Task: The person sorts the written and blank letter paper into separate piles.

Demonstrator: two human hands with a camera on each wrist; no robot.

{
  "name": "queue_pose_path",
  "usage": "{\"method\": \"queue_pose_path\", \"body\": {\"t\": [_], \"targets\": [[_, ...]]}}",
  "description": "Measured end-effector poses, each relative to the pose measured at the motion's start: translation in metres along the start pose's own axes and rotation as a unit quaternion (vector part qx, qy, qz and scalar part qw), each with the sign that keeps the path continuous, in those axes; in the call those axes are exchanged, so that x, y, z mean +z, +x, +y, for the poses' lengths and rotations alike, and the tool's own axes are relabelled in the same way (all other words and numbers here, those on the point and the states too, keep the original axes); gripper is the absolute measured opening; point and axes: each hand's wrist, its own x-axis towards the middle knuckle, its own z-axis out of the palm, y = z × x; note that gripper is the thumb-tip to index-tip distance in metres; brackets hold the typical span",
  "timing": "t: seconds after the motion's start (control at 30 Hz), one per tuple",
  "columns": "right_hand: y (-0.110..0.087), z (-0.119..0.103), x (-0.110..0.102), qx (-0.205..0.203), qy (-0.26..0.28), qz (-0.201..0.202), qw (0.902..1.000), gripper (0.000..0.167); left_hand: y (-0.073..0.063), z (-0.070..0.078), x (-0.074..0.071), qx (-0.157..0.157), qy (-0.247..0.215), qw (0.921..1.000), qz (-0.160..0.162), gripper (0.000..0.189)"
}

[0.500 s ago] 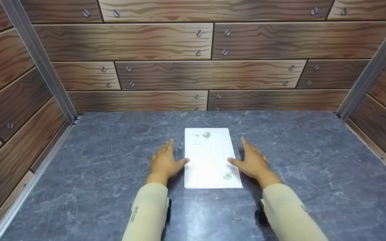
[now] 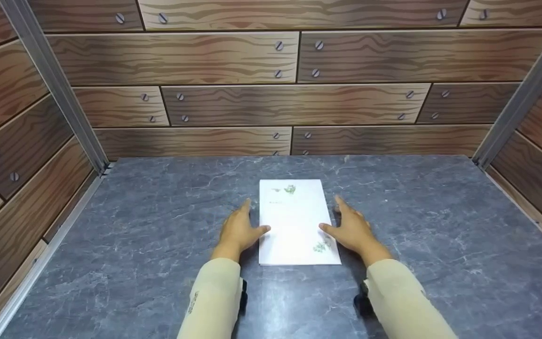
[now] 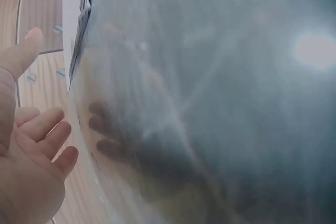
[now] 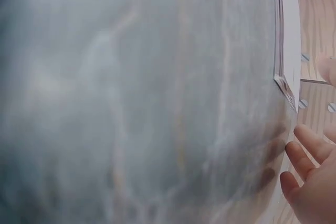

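A white paper booklet (image 2: pixel 294 221) with small green leaf prints lies flat, its long sides pointing away from me. On its left side is my left hand (image 2: pixel 239 230), thumb reaching over the edge, fingers extended beside it. My right hand (image 2: pixel 353 230) mirrors this at the right edge, thumb tip over the paper. Layered sheets show along the booklet's edge (image 3: pixel 73 19) in the left wrist view, with the fingers (image 3: pixel 46 129) apart from it. In the right wrist view the booklet's edge (image 4: pixel 290 30) also looks layered. Whether the thumbs touch the paper, I cannot tell.
The dark grey marbled tabletop (image 2: pixel 158 226) spreads around the booklet. Wood-patterned panels (image 2: pixel 233 106) close off the back and both sides. Metal posts (image 2: pixel 59 89) stand at the back corners. Black wrist devices (image 2: pixel 364 301) sit under the pale sleeves (image 2: pixel 405 296).
My left hand has shifted right, closer to the booklet, its thumb further over the edge. The right hand has moved slightly left. The booklet lies where it was.
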Motion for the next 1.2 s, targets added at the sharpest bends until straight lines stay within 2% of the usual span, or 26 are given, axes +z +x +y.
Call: {"method": "queue_pose_path", "body": {"t": [0.33,0.73,1.2], "targets": [[-0.0001,0.0000,0.0028,0.006,0.032,-0.001,0.9995,0.076,-0.0012,0.0023,0.0058,-0.018,-0.018,0.9997,-0.004,0.087],[-0.0007,0.0004,0.0038,-0.007,0.063,0.003,0.9980,0.067,-0.0023,0.0033,0.0080,-0.018,-0.049,0.9986,-0.001,0.076],[-0.0003,-0.0001,0.0046,-0.001,0.111,0.003,0.9938,0.063,-0.0026,0.0052,0.0093,0.011,-0.086,0.9962,-0.011,0.070]]}}
